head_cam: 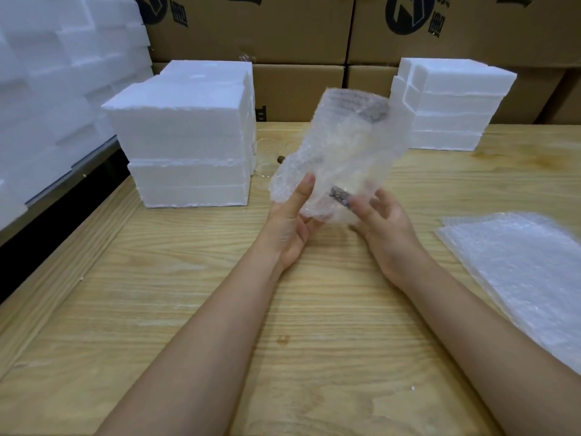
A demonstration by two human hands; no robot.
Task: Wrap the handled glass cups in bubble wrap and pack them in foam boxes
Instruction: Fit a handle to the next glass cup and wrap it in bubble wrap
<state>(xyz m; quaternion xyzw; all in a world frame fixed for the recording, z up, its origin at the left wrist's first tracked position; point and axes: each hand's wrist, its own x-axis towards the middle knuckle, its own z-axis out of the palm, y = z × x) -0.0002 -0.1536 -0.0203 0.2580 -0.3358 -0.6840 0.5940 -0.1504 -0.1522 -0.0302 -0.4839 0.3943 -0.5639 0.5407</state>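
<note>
A glass cup wrapped in bubble wrap (pixel 342 152) is held upright above the middle of the wooden table (pixel 188 309). My left hand (pixel 292 221) grips the bundle's lower left, thumb on the front and fingers underneath. My right hand (pixel 383 221) touches its lower right with spread fingers, beside a dark handle end (pixel 339 195) that shows through the wrap. Bare glass cups (pixel 267 158) stand behind the bundle, partly hidden by it. Foam boxes (pixel 188 143) are stacked at the left, and more foam boxes (pixel 452 105) at the back right.
A pile of flat bubble wrap sheets (pixel 522 272) lies at the right edge of the table. Cardboard cartons (pixel 251 29) line the back. More foam pieces (pixel 56 73) are heaped at the far left, past the table's edge.
</note>
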